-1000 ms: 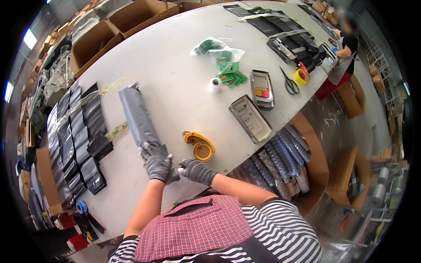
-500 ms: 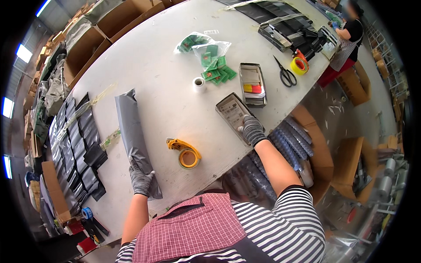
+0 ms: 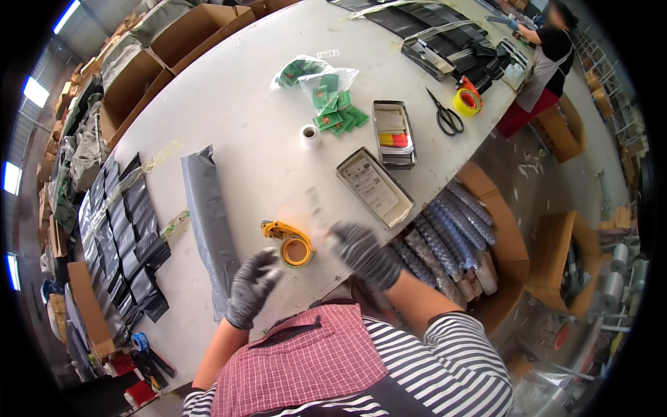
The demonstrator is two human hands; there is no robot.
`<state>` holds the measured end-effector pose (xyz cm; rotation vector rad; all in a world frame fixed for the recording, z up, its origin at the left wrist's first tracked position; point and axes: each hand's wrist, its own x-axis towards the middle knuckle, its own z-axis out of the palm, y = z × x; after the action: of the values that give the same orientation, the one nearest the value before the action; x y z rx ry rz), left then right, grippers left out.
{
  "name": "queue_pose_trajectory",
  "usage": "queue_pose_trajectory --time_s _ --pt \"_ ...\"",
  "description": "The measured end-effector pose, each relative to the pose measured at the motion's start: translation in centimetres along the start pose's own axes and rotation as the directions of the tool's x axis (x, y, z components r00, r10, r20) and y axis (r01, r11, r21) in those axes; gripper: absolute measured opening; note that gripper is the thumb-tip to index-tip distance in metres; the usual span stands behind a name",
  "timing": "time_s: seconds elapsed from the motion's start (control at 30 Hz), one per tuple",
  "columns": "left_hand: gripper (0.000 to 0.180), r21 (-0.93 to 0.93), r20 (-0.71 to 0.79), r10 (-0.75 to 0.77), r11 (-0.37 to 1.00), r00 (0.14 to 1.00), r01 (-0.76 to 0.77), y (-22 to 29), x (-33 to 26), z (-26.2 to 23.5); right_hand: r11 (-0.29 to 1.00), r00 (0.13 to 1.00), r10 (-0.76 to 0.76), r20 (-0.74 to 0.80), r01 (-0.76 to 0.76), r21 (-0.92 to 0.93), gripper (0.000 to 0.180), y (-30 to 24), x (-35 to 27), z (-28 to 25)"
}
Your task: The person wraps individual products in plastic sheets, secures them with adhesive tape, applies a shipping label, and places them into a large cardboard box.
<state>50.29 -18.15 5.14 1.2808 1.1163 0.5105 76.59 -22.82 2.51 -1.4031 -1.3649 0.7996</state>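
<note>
My right gloved hand [image 3: 366, 256] is over the table's near edge, right of the tape dispenser. A thin pale label [image 3: 316, 208], smeared by motion, sticks out from its pinched fingertips. My left gloved hand [image 3: 253, 289] is raised with its fingers apart and holds nothing. It hovers just right of the lower end of a long grey plastic-wrapped parcel [image 3: 208, 215]. Between the hands lies a yellow tape dispenser [image 3: 294, 249] with a roll of tape. An open box of printed labels [image 3: 375, 186] stands beyond my right hand.
Behind the label box stand a second box [image 3: 394, 132] with cards, a white roll [image 3: 310, 135] and green packets [image 3: 340, 115]. Black scissors [image 3: 445, 115] and yellow tape [image 3: 467, 102] lie at the far right. Dark parcels [image 3: 125, 229] lie left. Bubble-wrapped rolls [image 3: 445, 229] fill a carton below the table edge.
My right hand has left the label box and moved left, now with a pale label. My left hand has let go of the grey parcel and shifted right.
</note>
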Motion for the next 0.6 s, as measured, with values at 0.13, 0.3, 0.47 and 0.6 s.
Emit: queue_pose_trajectory --time_s 0.13,0.3,0.47,0.6 --pt "0.036 -0.128 0.072 -0.019 0.991 0.997 0.028 0.9 -0.5 2.3 0.981 0.964 0.032 0.265 0.019 -0.190 0.025 -3.2 -2.5 5.3" --pt "0.028 -0.245 -0.027 -0.052 0.969 0.998 0.044 -0.3 -2.3 -0.1 0.981 0.983 0.182 -0.012 -0.181 0.070 0.030 -4.1 -3.3 7.4" --pt "0.030 -0.059 0.023 -0.079 0.995 0.997 0.080 2.1 -3.7 -1.0 0.893 0.927 0.219 0.304 -0.316 0.319 0.026 -4.1 -3.8 8.1" --pt "0.034 -0.323 -0.090 -0.066 0.946 0.994 0.034 1.3 -5.0 -2.9 0.693 0.858 0.393 0.331 -0.512 0.507 0.028 -7.9 -4.0 8.1"
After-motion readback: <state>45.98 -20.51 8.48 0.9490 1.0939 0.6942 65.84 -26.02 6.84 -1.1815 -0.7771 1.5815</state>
